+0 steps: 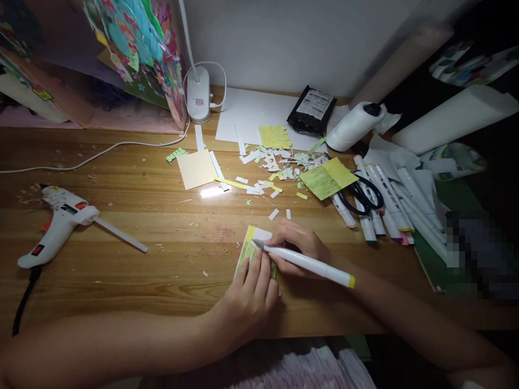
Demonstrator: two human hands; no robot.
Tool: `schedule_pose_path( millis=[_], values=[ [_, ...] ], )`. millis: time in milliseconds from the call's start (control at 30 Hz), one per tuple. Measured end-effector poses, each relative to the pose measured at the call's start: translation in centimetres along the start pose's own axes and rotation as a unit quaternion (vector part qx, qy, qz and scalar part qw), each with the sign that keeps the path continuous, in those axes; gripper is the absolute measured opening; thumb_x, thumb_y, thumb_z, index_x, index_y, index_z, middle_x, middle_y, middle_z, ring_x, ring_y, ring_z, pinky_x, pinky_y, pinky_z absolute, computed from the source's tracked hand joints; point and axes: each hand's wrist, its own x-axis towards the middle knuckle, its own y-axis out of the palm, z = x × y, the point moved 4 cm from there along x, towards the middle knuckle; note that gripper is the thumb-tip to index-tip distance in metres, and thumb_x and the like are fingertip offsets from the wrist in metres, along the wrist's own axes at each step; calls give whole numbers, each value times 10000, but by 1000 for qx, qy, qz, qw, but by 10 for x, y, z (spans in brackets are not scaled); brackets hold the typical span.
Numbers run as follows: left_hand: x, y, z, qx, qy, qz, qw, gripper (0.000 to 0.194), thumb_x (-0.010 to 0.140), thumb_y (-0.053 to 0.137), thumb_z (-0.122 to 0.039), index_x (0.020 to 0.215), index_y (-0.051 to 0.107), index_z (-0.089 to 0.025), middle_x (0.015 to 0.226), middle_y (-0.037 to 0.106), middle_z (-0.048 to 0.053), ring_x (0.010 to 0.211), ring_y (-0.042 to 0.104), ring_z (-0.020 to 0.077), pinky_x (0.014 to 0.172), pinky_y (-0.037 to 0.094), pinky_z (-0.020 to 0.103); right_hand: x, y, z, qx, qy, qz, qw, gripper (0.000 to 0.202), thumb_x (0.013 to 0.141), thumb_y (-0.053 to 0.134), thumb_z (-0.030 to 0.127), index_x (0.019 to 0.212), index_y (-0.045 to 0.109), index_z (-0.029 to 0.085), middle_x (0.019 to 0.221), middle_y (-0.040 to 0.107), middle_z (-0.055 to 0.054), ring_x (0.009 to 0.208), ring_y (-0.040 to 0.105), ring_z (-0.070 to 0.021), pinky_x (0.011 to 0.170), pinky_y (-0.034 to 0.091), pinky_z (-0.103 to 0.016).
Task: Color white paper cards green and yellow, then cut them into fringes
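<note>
My right hand [302,244] is closed around a white marker [312,263] with a yellow end cap. The marker's grey tip rests at the upper part of a small card [248,250]. Green strokes and a yellow band colour this card, while its top right part is white. My left hand [249,297] lies on the lower part of the card, fingers stretched out and pressing it to the wooden table [170,292]. Both hands are close together, the left fingertips just below the marker tip. The fingers and palm hide much of the card.
A glue gun [60,221] with a glue stick lies at the left. Beyond the hands are paper scraps [279,162], a cream square [197,169] and a green-yellow card [328,178]. Several markers [385,200], a black cable [367,194] and a white bottle [354,127] occupy the right.
</note>
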Motion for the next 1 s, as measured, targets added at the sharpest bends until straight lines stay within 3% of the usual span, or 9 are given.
schedule_pose_path(
  millis=[1000],
  values=[
    [-1,-1,0,5,4,3,1000,201,887,401,-211,885,549,-73,1174,589,235,1130,546,329,916,440,417,-1,0,-1,-3,-3,-18,1000,139,711,556,104,792,490,197,608,489,8,567,415,-139,551,353,-256]
  ],
)
